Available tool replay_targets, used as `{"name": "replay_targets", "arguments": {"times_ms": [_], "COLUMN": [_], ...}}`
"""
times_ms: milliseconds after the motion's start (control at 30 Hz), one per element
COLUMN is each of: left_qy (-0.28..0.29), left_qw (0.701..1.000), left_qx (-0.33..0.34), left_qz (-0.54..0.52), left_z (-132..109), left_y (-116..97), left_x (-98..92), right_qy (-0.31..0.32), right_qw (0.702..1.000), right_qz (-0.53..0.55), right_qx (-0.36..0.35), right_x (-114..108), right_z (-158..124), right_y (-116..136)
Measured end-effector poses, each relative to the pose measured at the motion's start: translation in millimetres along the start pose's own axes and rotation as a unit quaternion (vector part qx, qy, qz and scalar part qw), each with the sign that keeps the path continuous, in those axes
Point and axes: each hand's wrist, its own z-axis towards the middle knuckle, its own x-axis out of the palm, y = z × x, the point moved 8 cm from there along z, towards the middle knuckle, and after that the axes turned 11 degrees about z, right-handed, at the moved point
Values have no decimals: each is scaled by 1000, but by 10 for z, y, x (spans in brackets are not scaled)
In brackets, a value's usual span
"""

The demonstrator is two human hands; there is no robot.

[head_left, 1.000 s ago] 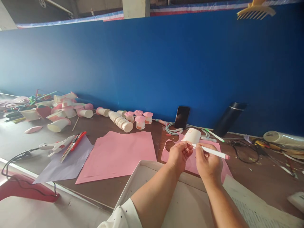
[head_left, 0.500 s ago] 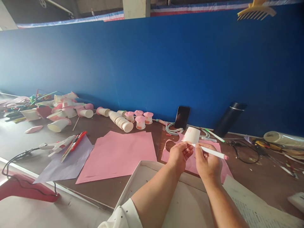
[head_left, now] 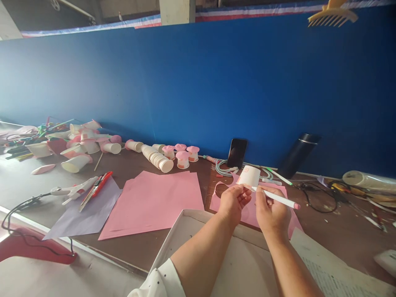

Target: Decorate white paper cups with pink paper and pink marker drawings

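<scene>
An upside-down white paper cup (head_left: 249,175) with small pink-orange markings is pinched at its lower rim by my left hand (head_left: 232,203). Closed round a white marker (head_left: 280,198) with a pink end is my right hand (head_left: 272,212); the marker's other end points at the cup's lower edge. Beneath both hands lies pink paper (head_left: 247,212) with a round hole cut in it. Several small cups with pink tops (head_left: 182,159) stand to the left, beside a row of nested white cups (head_left: 157,158).
Pink sheets (head_left: 157,202) lie left of a white box (head_left: 182,231). A red cutter (head_left: 100,185) and glue gun (head_left: 76,189) rest on purple paper (head_left: 93,212). Behind are a phone (head_left: 237,152), black bottle (head_left: 299,154), cables (head_left: 320,198) and a blue partition (head_left: 185,82).
My right hand and the marker have shifted slightly to the right, and the marker's tip is a little further from my left fingers. The cup has barely moved.
</scene>
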Motion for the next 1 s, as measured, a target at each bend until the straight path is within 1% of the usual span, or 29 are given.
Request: {"name": "replay_targets", "arguments": {"times_ms": [300, 500, 800, 1000], "left_qy": [0, 0, -20, -18], "left_qw": [1000, 1000, 1000, 1000], "left_qx": [-2, 0, -13, -15], "left_qz": [0, -3, -5, -9], "left_z": [-6, -8, -22, -8], "left_y": [-14, -21, -18, -20], "left_x": [-5, 1, -22, -18], "right_qy": [7, 11, -4, -4], "right_qw": [1000, 1000, 1000, 1000], "right_qz": [5, 1, 3, 3], "right_qx": [14, -5, 3, 0], "right_x": [14, 17, -6, -9], "right_z": [-4, 0, -5, -1], "right_y": [-32, -6, 27, 29]}}
